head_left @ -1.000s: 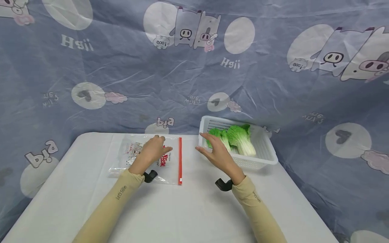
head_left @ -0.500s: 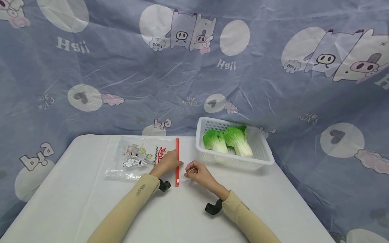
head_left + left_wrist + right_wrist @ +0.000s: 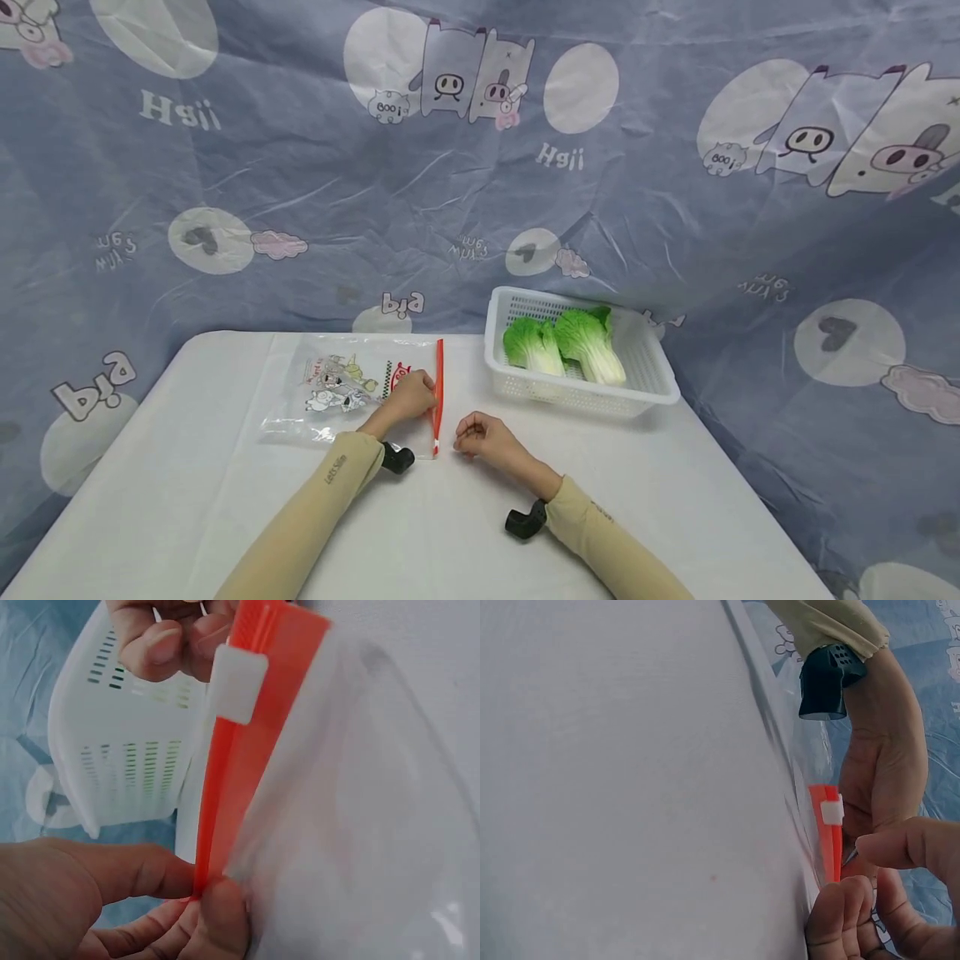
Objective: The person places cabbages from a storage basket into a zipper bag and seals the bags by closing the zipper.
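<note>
A clear printed zip bag (image 3: 341,392) lies flat on the table, its red zip strip (image 3: 439,362) along the right side. My left hand (image 3: 408,396) pinches that strip between thumb and fingers and lifts it slightly. Toward the strip's near end sits a white slider (image 3: 241,684), also visible in the right wrist view as a slider (image 3: 832,812) on the red strip. Just right of this end is my right hand (image 3: 491,442), fingers loosely curled, apart from the bag in the head view. Nothing shows between its thumb (image 3: 900,844) and fingers.
A white perforated basket (image 3: 660,367) stands at the back right of the table. Two leafy green cabbages, one cabbage (image 3: 536,350) left of the other cabbage (image 3: 592,346), lie inside. A blue patterned cloth (image 3: 420,192) hangs behind the white table (image 3: 600,467).
My left hand has moved right across the bag and taken hold of the zip strip. From beside the basket, my right hand has come left and nearer, its fingers curling.
</note>
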A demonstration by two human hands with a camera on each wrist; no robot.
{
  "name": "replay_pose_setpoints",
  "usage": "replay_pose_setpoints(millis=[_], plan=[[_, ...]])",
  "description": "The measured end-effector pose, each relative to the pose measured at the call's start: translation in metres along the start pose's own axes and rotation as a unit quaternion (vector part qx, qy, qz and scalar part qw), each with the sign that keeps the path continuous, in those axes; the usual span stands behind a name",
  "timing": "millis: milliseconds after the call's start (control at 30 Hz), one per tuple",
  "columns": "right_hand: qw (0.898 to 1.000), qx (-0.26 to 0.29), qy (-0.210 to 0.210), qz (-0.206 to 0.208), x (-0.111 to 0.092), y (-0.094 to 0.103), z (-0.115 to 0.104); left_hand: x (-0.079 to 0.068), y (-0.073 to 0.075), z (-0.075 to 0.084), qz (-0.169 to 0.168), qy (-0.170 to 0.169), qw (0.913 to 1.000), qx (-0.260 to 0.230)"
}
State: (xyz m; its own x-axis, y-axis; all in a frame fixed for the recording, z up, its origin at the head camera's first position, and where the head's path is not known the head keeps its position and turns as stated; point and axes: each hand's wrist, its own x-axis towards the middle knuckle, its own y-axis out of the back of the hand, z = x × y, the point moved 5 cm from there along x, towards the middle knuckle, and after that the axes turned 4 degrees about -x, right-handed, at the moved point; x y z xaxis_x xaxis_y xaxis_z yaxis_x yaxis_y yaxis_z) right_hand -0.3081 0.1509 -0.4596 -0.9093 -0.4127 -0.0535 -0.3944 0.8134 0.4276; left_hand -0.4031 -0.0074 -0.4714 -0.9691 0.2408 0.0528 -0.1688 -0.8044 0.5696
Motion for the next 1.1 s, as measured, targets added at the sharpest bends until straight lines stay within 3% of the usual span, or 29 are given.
replay_pose_setpoints(millis=[233,367,500,700,867,1100], plan=[[1.0,-0.01,-0.005,0.018,0.018,-0.001,0.016,-0.011,0.015,0.002,-0.016,0.033,0.999,-0.026],[0.999,0.0,-0.021,0.046,0.031,-0.002,0.018,-0.022,0.028,0.01,-0.002,0.034,0.9991,-0.024],[0.996,0.033,-0.041,0.075,0.047,-0.006,0.01,-0.031,0.038,0.02,0.018,0.025,0.9991,-0.029],[0.985,0.119,-0.066,0.104,0.074,-0.017,0.002,-0.041,0.047,0.031,0.04,0.013,0.9991,0.005],[0.978,0.168,-0.044,0.114,0.084,-0.022,-0.007,-0.047,0.057,0.038,0.068,0.017,0.9976,0.004],[0.975,0.184,-0.023,0.121,0.091,-0.027,-0.01,-0.049,0.081,0.035,0.113,0.027,0.9929,-0.025]])
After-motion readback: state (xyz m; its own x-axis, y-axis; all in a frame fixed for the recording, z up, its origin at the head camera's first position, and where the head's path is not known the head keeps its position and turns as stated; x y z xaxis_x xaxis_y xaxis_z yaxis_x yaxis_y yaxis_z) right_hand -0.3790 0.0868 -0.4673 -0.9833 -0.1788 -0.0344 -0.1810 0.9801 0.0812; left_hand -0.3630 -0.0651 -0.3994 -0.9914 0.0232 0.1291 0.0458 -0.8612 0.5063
